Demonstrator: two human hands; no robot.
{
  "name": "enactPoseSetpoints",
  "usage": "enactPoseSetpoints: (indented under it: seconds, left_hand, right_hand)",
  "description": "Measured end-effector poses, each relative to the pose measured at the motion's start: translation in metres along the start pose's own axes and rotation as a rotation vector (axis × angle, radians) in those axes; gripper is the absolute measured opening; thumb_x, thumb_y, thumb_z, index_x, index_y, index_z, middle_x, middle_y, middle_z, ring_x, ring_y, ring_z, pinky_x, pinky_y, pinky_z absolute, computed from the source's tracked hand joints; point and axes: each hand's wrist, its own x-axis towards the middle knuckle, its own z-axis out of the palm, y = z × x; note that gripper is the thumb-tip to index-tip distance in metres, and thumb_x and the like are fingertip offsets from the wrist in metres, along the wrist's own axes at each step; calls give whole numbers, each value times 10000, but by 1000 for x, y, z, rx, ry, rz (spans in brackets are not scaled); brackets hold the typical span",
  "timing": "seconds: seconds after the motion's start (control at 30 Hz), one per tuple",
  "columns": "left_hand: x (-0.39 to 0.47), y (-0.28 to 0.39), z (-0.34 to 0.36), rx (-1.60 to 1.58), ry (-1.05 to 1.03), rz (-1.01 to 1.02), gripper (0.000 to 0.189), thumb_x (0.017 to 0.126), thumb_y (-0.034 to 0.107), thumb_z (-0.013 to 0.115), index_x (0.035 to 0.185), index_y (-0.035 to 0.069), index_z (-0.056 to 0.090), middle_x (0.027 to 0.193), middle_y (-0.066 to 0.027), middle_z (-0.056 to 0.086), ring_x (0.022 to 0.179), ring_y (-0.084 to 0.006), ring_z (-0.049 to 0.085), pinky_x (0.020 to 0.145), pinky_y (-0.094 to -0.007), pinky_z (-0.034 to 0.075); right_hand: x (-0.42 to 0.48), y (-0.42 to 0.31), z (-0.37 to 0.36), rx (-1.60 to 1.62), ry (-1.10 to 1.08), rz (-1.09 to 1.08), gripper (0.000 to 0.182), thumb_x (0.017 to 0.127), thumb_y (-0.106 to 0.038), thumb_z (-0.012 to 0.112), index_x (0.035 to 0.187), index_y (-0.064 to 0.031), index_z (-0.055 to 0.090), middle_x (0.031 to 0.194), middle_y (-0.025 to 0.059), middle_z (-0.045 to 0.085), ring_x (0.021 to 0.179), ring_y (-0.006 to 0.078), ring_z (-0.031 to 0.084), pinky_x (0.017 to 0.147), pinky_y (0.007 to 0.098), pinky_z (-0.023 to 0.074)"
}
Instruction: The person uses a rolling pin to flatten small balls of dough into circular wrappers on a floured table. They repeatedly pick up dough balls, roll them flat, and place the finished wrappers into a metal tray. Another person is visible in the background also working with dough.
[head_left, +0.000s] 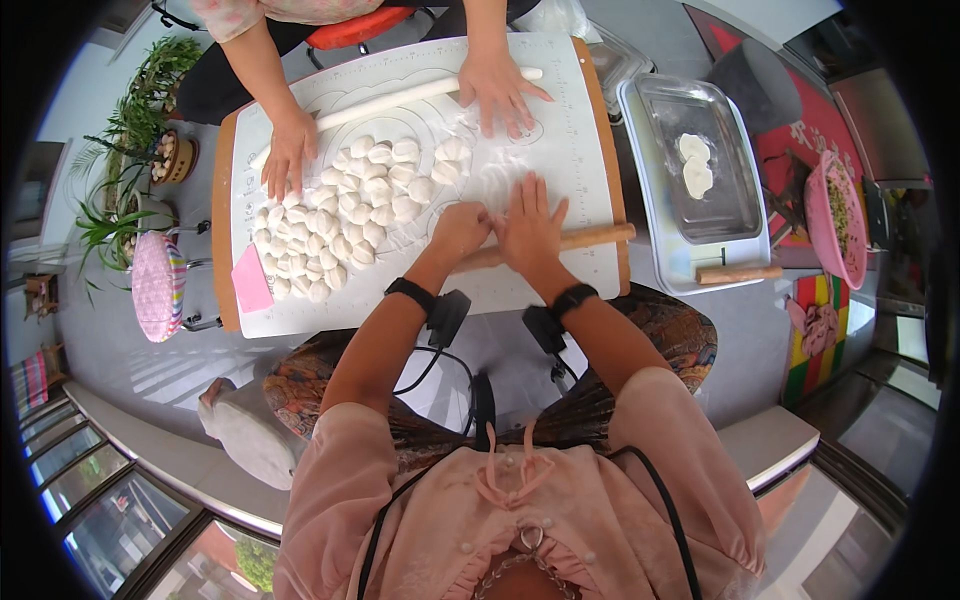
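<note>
My left hand (463, 227) is curled near the middle of the floured white pastry mat (525, 289); whether its fingers hold something is hidden. Beside it, almost touching, my right hand (531, 225) lies spread with its palm down, over or against a wooden rolling pin (598, 237). Whether anything is under the palm does not show. Many small pieces of white dough (349, 201) cover the left half of the mat, some dented. Behind them lies a long dough rope (390, 100), under the two flat hands of another person. A pink dough scraper (252, 279) rests at the left.
Across the board, the other person's hands (506, 90) reach in. At the right, a metal tray (720, 232) with flat dough rounds (696, 166) sits on a white one, near another wooden rod (739, 275). Beyond is a pink basin (819, 225) of chopped filling. A patterned stool (156, 289) stands left.
</note>
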Motion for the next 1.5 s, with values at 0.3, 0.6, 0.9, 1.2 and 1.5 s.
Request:
enactPoseSetpoints:
  seconds: [0.3, 0.6, 0.9, 1.2, 1.5]
  left_hand:
    - [-31, 3, -14, -9, -203, -188, 269, 714, 276, 561, 678, 11, 584, 681, -171, 585, 675, -312, 579, 599, -409, 449]
    - [-43, -18, 16, -342, 67, -200, 224, 702, 228, 558, 708, 4, 567, 646, -131, 560, 574, -227, 567, 548, -351, 438]
    - [-6, 9, -13, 123, -232, -160, 205, 680, 193, 550, 805, 40, 605, 758, -156, 601, 729, -333, 568, 645, -414, 448]
    - [-47, -10, -7, -434, -198, -450, 220, 755, 208, 580, 774, -11, 565, 663, -119, 582, 507, -186, 581, 460, -300, 464]
    - [-15, -16, -3, 21, -40, -1, 195, 724, 230, 567, 749, 41, 607, 705, -151, 591, 671, -319, 567, 620, -386, 447]
  right_hand:
    - [-20, 6, -15, -2, -102, -58, 665, 786, -407, 507, 1259, 30, 337, 1363, 224, 223, 1263, 361, 215, 895, 654, 170]
    - [-52, 2, -28, 14, -268, -65, 697, 777, -422, 515, 1277, 19, 312, 1388, 190, 188, 1268, 338, 218, 890, 660, 179]
    - [20, 1, -8, -24, -53, 7, 628, 823, -384, 467, 1284, 10, 301, 1381, 184, 215, 1273, 334, 194, 904, 650, 173]
    - [-69, 3, -39, 54, -261, -75, 691, 765, -417, 522, 1258, 28, 334, 1374, 183, 230, 1257, 333, 238, 893, 670, 153]
    - [-10, -11, -21, 39, -147, -21, 633, 782, -380, 519, 1237, 31, 361, 1359, 184, 257, 1262, 316, 236, 905, 653, 172]
